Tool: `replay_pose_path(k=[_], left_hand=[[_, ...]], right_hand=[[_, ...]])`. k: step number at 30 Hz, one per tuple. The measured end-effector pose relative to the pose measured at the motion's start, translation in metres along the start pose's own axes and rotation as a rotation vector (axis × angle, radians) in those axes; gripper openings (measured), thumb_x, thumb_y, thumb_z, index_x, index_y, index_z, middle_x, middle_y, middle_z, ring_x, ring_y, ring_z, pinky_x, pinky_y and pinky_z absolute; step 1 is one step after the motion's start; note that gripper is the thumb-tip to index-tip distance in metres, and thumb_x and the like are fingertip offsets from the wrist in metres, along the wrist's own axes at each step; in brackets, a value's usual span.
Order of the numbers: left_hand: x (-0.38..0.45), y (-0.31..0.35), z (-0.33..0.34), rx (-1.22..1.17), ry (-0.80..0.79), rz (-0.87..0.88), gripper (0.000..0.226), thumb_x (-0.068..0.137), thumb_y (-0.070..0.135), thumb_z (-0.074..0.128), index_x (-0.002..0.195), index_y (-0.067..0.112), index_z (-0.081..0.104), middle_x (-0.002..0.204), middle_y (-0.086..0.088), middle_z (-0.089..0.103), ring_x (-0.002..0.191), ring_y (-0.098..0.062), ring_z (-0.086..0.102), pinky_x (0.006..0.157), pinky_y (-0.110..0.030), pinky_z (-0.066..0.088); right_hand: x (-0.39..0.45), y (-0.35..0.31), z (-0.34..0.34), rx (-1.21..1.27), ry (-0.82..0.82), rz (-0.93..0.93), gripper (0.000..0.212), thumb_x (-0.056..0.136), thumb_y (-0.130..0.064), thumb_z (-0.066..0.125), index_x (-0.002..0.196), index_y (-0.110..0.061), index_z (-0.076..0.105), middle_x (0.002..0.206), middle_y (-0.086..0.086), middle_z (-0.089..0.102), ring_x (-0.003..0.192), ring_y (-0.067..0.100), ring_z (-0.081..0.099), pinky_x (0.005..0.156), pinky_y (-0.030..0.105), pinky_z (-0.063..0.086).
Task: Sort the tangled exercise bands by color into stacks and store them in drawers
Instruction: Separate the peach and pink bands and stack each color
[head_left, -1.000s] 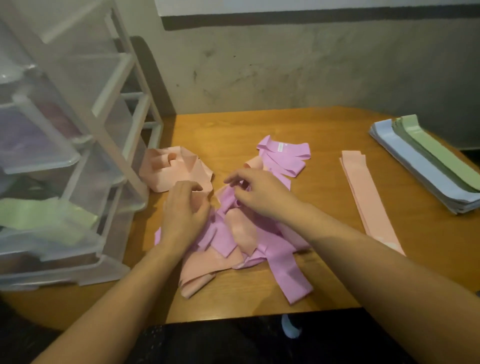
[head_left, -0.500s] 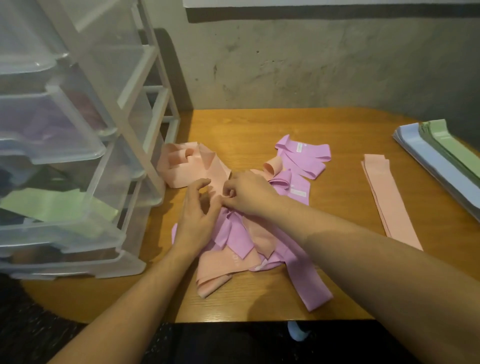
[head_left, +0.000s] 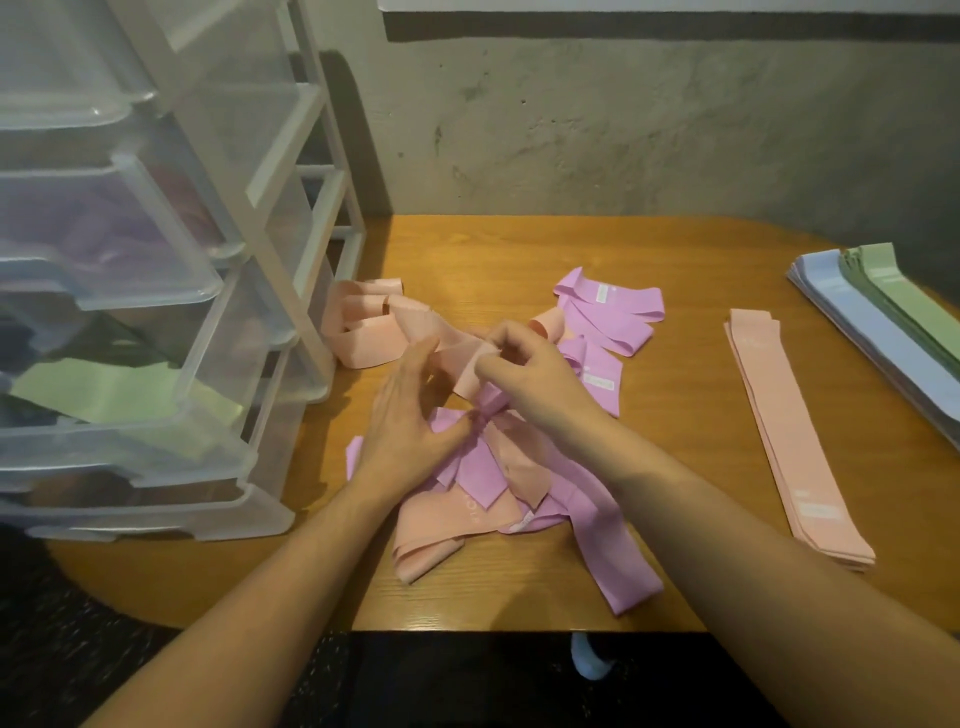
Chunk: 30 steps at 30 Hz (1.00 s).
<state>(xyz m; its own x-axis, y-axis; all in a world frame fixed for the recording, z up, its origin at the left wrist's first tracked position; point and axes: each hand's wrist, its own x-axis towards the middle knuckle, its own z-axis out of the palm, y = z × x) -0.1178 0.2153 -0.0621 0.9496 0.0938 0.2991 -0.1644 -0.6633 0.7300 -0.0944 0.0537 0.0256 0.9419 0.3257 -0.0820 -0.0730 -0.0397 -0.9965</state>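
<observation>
In the head view, the right hand (head_left: 524, 382) is pinching a peach band (head_left: 470, 364) at the top of the tangled pile (head_left: 498, 483) in the middle of the desk (head_left: 519, 249). The left hand (head_left: 410, 415) is lying on the pile's pink bands with its fingers fairly straight, holding them down. The pinched band's long axis is running toward ten o'clock, to a peach heap (head_left: 363, 327) beside the drawer unit (head_left: 156, 312). The right hand is nearer the free end. Judging from this, the pull should go toward two o'clock. A flat peach stack (head_left: 789, 441) is waiting at three o'clock, well apart.
</observation>
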Motion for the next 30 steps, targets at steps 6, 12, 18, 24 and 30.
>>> replay_pose_path(k=[6,12,18,24,30], left_hand=[[-0.004,-0.008,0.003,0.064,-0.028,0.072,0.098,0.074,0.038,0.085,0.152,0.032,0.027,0.157,0.004,0.034,0.145,-0.019,0.032,0.115,-0.056,0.03],[-0.003,-0.009,0.001,0.054,-0.091,0.172,0.056,0.084,0.043,0.071,0.137,0.029,0.057,0.156,0.011,0.037,0.14,-0.004,0.035,0.11,-0.044,0.035],[-0.003,-0.012,0.004,0.068,-0.127,0.187,0.029,0.087,0.046,0.062,0.104,0.026,0.074,0.144,0.008,0.054,0.135,-0.007,0.043,0.106,-0.046,0.042],[-0.003,-0.014,0.005,0.046,-0.153,0.258,0.023,0.086,0.036,0.06,0.096,0.018,0.07,0.14,0.003,0.058,0.136,-0.012,0.046,0.105,-0.05,0.045],[0.001,-0.001,-0.004,0.248,-0.254,0.363,0.029,0.086,0.048,0.055,0.102,0.026,0.065,0.149,0.008,0.049,0.15,-0.013,0.026,0.121,-0.046,0.02]], right_hand=[[-0.017,0.003,-0.017,0.256,0.034,0.083,0.015,0.087,-0.012,0.053,0.075,-0.019,0.047,0.071,0.011,0.053,0.072,0.022,0.05,0.062,0.03,0.045],[-0.027,0.006,-0.036,0.377,0.117,0.127,0.016,0.096,-0.004,0.048,0.087,-0.017,0.048,0.066,0.0,0.054,0.059,0.012,0.045,0.05,0.022,0.041],[-0.028,0.006,-0.058,0.225,0.201,0.202,0.016,0.099,-0.014,0.053,0.09,-0.024,0.045,0.063,-0.005,0.051,0.051,0.008,0.044,0.045,0.022,0.033],[-0.033,0.015,-0.076,-0.254,0.212,0.153,0.031,0.092,-0.025,0.065,0.111,-0.022,0.04,0.092,-0.002,0.053,0.075,0.012,0.054,0.054,0.024,0.045],[-0.036,0.021,-0.087,-0.337,0.209,0.142,0.039,0.087,-0.027,0.07,0.111,-0.025,0.039,0.094,0.0,0.056,0.083,0.014,0.053,0.071,0.035,0.044]])
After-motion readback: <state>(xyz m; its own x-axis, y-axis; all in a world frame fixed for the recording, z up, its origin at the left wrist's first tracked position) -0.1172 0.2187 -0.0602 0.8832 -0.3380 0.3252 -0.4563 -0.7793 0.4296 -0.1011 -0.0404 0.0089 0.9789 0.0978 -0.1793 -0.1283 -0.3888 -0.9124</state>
